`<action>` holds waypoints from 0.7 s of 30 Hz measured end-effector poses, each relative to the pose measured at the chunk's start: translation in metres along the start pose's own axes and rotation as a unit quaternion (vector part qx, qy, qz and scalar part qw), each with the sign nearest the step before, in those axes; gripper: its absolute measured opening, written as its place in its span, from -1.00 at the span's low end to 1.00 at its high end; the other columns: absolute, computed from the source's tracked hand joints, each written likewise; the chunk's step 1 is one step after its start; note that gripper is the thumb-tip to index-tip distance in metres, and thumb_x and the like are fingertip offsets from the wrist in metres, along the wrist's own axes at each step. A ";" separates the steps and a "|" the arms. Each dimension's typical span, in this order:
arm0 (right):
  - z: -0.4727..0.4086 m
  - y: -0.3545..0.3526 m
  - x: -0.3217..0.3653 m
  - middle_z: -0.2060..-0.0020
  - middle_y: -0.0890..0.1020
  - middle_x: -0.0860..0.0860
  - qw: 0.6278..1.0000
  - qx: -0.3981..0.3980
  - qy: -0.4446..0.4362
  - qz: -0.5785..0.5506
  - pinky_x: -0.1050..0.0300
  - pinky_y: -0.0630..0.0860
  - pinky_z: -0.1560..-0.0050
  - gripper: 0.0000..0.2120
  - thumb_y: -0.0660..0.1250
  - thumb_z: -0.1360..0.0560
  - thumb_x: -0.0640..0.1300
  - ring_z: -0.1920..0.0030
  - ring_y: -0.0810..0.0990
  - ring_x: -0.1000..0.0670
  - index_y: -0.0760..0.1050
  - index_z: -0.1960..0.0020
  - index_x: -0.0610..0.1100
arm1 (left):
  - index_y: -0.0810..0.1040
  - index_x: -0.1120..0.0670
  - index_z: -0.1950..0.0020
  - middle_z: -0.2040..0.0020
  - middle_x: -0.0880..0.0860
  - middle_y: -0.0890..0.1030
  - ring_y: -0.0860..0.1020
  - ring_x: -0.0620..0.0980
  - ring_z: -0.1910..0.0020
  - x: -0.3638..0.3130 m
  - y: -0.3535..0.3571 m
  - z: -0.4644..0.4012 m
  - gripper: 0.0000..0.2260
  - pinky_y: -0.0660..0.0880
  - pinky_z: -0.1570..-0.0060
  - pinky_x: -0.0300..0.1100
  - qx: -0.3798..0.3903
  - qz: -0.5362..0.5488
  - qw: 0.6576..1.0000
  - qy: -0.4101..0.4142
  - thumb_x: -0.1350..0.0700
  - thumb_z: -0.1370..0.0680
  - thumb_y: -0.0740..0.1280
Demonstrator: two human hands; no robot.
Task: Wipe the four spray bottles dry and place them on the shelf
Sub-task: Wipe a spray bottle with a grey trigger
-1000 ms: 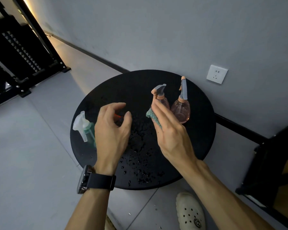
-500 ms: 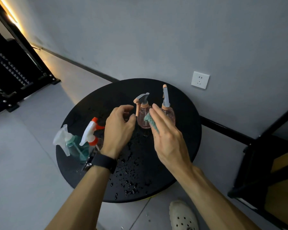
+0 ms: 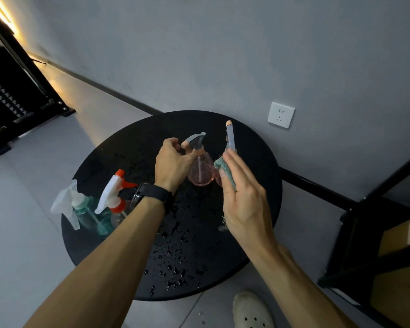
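Several spray bottles stand on a round black table (image 3: 258, 162) wet with droplets. A pink bottle with a grey trigger head (image 3: 200, 171) is in the middle; my left hand (image 3: 173, 162) reaches its neck, fingers curled by the trigger, grip unclear. A second pink bottle (image 3: 230, 136) stands just right of it, mostly hidden behind my right hand (image 3: 244, 200), which holds a teal cloth (image 3: 224, 168) against it. At the table's left edge stand a teal bottle with a white head (image 3: 85, 211) and a clear bottle with a white-and-orange head (image 3: 115, 197).
A grey wall with a white socket (image 3: 281, 114) is behind the table. A black shelf frame with wooden boards (image 3: 388, 245) stands at the right. Dark metal racking (image 3: 17, 95) is at the far left. My white shoe (image 3: 251, 311) shows below the table.
My left hand moved forward from the table's middle to the neck of the pink bottle. My right hand with the cloth stayed by the second pink bottle. The view shifted, showing the left bottles.
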State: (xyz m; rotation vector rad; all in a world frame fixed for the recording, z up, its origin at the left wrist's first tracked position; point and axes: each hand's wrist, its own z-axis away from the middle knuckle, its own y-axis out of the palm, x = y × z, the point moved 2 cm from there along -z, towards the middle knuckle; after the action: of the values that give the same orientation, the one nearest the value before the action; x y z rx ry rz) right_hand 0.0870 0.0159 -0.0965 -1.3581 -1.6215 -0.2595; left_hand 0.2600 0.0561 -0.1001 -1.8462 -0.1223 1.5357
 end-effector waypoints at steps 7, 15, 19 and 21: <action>-0.003 -0.001 -0.008 -0.37 0.47 -0.07 0.999 0.013 0.050 -0.015 0.50 0.25 -0.30 -0.64 0.20 -0.62 -0.18 -0.39 0.41 0.02 0.44 -0.38 -0.23 | 0.54 0.02 -0.26 -0.05 -0.05 0.61 0.61 0.03 -0.09 0.016 0.021 -0.005 -0.67 0.57 -0.16 0.02 0.037 0.009 0.999 -0.013 0.00 -0.54 0.45; -0.003 -0.002 -0.011 -0.35 0.48 -0.07 0.998 0.015 0.058 -0.018 0.52 0.24 -0.29 -0.64 0.18 -0.61 -0.16 -0.38 0.42 0.03 0.44 -0.37 -0.24 | 0.62 0.07 -0.14 0.02 0.00 0.67 0.64 -0.01 0.03 0.019 0.024 -0.009 -0.68 0.60 0.01 -0.02 0.016 0.031 0.999 -0.014 -0.13 -0.54 0.42; -0.004 -0.002 -0.010 -0.35 0.48 -0.07 0.998 0.018 0.061 -0.018 0.54 0.24 -0.28 -0.64 0.19 -0.61 -0.17 -0.39 0.42 0.02 0.44 -0.37 -0.24 | 0.58 0.06 -0.18 0.05 -0.05 0.61 0.60 -0.05 0.05 0.017 0.025 -0.010 -0.69 0.54 0.08 -0.14 0.018 0.025 0.999 -0.008 -0.10 -0.54 0.43; -0.003 -0.003 -0.010 -0.36 0.48 -0.07 0.998 0.018 0.064 -0.018 0.55 0.23 -0.28 -0.64 0.19 -0.61 -0.17 -0.39 0.42 0.02 0.44 -0.37 -0.24 | 0.51 0.06 -0.26 0.02 -0.07 0.56 0.56 -0.08 0.07 0.018 0.027 -0.011 -0.67 0.51 0.06 -0.16 0.025 0.034 0.999 -0.003 -0.01 -0.55 0.44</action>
State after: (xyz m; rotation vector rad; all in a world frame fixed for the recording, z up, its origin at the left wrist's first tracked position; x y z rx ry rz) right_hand 0.0854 0.0065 -0.1012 -1.2610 -1.5375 -0.3297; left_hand 0.2653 0.0402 -0.1301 -1.8232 -0.0243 1.5760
